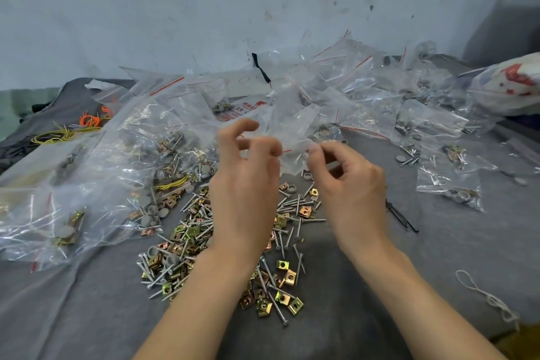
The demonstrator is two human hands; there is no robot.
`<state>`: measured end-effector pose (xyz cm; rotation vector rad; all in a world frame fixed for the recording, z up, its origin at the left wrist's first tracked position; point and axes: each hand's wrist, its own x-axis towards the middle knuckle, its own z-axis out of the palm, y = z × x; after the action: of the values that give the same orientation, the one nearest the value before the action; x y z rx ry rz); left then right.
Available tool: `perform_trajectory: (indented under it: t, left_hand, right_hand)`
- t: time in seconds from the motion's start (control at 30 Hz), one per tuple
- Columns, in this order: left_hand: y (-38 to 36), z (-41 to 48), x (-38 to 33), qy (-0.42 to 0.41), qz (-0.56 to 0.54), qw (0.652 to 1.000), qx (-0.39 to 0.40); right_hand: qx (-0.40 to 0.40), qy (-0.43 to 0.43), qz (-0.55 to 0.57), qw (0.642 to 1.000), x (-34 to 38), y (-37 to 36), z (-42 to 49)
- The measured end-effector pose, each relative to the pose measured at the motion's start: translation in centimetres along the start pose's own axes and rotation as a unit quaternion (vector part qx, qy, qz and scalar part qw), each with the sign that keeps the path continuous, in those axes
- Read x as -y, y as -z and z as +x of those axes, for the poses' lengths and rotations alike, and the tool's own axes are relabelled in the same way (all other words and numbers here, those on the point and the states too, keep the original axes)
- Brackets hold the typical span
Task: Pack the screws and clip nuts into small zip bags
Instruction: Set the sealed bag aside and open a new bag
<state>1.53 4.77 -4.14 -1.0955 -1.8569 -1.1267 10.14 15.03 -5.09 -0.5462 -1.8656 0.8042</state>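
Our left hand and right hand are raised over screws and clip nuts heaped on grey cloth. Fingers of both pinch one small bag between them.

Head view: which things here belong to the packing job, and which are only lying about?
Job: small zip bag pinched by left hand and right hand; loose screws; clip nuts; filled bags at right.
Lying about: orange and yellow bands; white string; black pin; patterned bundle.
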Motion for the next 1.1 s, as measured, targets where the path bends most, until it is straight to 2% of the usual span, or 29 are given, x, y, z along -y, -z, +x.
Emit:
perform_trajectory:
  t: [0.07, 0.17, 0.23, 0.27, 0.3, 0.33, 0.4, 0.43, 0.5, 0.6, 0.7, 0.77, 0.83, 0.87, 0.93, 0.97, 1.03, 1.1]
  left_hand:
    - [-0.3, -0.3, 0.0, -0.074, 0.041, 0.996, -0.014]
    - [-0.5, -0.3, -0.1, -0.085, 0.085, 0.993, 0.01]
    - [-0.5, -0.1, -0.4, -0.013, 0.09, 0.995, 0.044]
    - [-0.5, 0.1, -0.6, 0.049, 0.048, 0.995, 0.074]
    - [-0.5, 0.4, -0.8, 0.125, -0.039, 0.985, 0.112]
    - [-0.6, 0.7, -1.1, 0.214, -0.163, 0.951, 0.15]
    - [-0.4, 1.2, -1.3, 0.354, -0.359, 0.837, 0.211]
    - [-0.3, 1.4, -1.2, 0.386, -0.404, 0.794, 0.239]
    - [0.0, 1.5, -0.5, 0.399, -0.437, 0.754, 0.285]
    - [0.1, 1.2, 0.4, 0.398, -0.436, 0.752, 0.294]
    - [0.0, 0.9, 0.2, 0.412, -0.45, 0.757, 0.234]
    - [0.0, 1.0, 0.2, 0.408, -0.437, 0.777, 0.198]
    - [0.2, 1.1, 0.3, 0.383, -0.397, 0.81, 0.198]
    - [0.3, 1.1, 0.4, 0.369, -0.385, 0.82, 0.208]
    - [0.7, 1.1, 0.4, 0.345, -0.382, 0.824, 0.237]
    - [0.9, 1.1, 0.4, 0.335, -0.386, 0.821, 0.253]
    - [1.0, 1.1, 0.3, 0.322, -0.4, 0.812, 0.277]
    - [1.0, 1.0, 0.4, 0.32, -0.412, 0.804, 0.284]
  right_hand:
    - [-0.002, 0.01, -0.008, 1.0, 0.3, -0.1, -0.4]
    - [-0.02, 0.033, -0.035, 0.999, 0.6, 0.1, -0.6]
    - [-0.034, 0.071, -0.064, 0.995, 0.6, 0.1, -0.6]
    - [-0.042, 0.102, -0.087, 0.99, 0.6, 0.1, -0.7]
    - [-0.047, 0.135, -0.113, 0.983, 0.5, 0.0, -0.9]
    - [-0.046, 0.164, -0.134, 0.976, 0.4, -0.2, -1.0]
    - [-0.038, 0.216, -0.162, 0.962, 0.0, -0.3, -1.2]
    - [-0.038, 0.24, -0.171, 0.955, -0.2, -0.3, -1.2]
    - [-0.042, 0.279, -0.176, 0.943, -0.5, -0.2, -1.2]
    - [-0.017, 0.314, -0.18, 0.932, -0.7, 0.0, -1.3]
    - [0.027, 0.327, -0.164, 0.93, -0.6, -0.2, -1.5]
    - [0.045, 0.326, -0.137, 0.934, -0.5, -0.1, -1.5]
    - [0.028, 0.281, -0.09, 0.955, -0.6, 0.1, -1.3]
    - [0.002, 0.225, -0.058, 0.973, -0.7, 0.3, -0.9]
    - [-0.043, 0.062, 0.016, 0.997, -1.1, 0.9, 0.3]
    - [-0.044, -0.036, 0.057, 0.997, -1.5, 1.1, 1.0]
    - [-0.009, -0.21, 0.129, 0.969, -2.4, 1.6, 2.2]
    - [0.038, -0.299, 0.23, 0.925, -2.9, 2.0, 3.0]
